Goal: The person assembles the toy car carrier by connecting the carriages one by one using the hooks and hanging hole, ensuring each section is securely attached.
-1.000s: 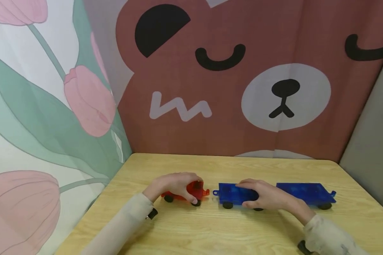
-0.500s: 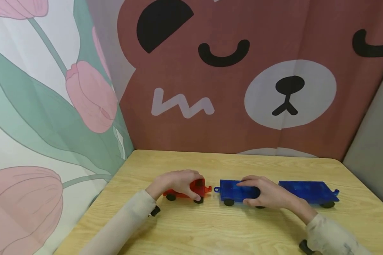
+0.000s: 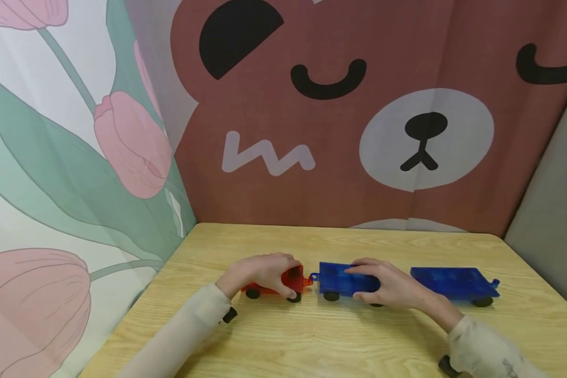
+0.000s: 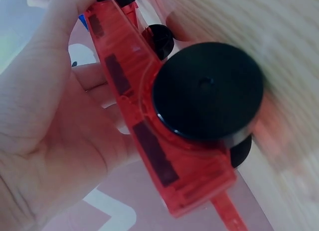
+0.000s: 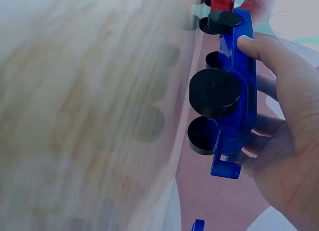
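My left hand (image 3: 266, 273) grips a red see-through toy train car (image 4: 149, 111) with black wheels, thumb on the near side and fingers over the far side. Beside it, my right hand (image 3: 394, 286) holds a blue toy train car (image 3: 333, 278) between thumb and fingers, which hide its right end. The blue car's ring (image 3: 314, 276) is at the red car's hook (image 3: 308, 282); the two overlap, but whether they are hooked I cannot tell. In the right wrist view, the blue car's hook (image 5: 226, 169) points toward the camera.
A second blue toy train car (image 3: 453, 283) stands at the right behind my forearm, its hook pointing right. The wooden table (image 3: 283, 341) ends at a bear-print curtain (image 3: 274, 205) behind and a tulip-print curtain (image 3: 132, 226) on the left.
The blue car in my right hand has moved slightly left and up, closing the gap between its ring and the red hook. My left hand keeps holding the red car in nearly the same spot.
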### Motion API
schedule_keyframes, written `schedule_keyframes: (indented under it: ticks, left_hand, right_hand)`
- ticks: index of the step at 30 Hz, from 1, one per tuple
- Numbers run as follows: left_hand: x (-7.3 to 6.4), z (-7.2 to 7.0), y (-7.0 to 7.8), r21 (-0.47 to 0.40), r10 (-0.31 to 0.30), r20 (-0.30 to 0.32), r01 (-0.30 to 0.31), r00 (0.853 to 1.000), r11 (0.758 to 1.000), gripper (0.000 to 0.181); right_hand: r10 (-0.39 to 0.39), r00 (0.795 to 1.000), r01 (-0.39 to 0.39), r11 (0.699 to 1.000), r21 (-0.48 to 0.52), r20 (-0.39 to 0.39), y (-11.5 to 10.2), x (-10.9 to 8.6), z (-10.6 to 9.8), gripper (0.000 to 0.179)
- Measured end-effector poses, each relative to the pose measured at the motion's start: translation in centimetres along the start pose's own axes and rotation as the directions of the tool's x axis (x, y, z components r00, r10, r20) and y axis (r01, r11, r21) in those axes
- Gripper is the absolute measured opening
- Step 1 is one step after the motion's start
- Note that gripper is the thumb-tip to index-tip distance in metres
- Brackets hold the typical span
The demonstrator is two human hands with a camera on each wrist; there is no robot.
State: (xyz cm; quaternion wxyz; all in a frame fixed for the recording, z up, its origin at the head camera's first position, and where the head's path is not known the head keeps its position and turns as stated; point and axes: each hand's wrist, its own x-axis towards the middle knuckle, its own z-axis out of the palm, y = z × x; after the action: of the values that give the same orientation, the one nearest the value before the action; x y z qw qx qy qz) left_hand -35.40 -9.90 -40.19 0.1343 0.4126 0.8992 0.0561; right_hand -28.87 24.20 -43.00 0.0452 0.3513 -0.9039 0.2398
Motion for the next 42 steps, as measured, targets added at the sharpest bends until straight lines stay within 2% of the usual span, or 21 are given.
schedule_keyframes:
  ticks: [11,19,23,34,42]
  left_hand:
    - [-0.17,-0.37,0.33,0.010,0.008,-0.011,-0.008,1.000,1.000,0.080]
    - [-0.26,-0.33,0.43,0.013,0.016,-0.004,-0.016,1.000,1.000,0.080]
    - [-0.20,-0.28,0.38,0.014,0.014,-0.002,-0.014,1.000,1.000,0.080]
    - [-0.15,0.27,0.19,0.012,0.015,-0.001,-0.015,1.000,1.000,0.081]
    - [-0.32,0.17,0.48,0.010,0.003,-0.005,-0.003,1.000,1.000,0.081]
  right_hand:
    - [0.030,0.999,-0.031,0.999,0.030,0.025,-0.22,0.34,0.12,0.058]
    - [0.009,1.000,-0.010,1.000,0.021,0.030,-0.08,0.36,0.38,0.058]
    - [0.023,0.999,-0.024,0.999,0.026,0.039,-0.17,0.31,0.35,0.058]
    - [-0.024,0.997,0.023,1.000,0.022,0.073,-0.04,0.32,0.41,0.055]
    - [0.034,0.990,-0.045,0.996,0.075,0.140,0.06,0.32,0.29,0.059]
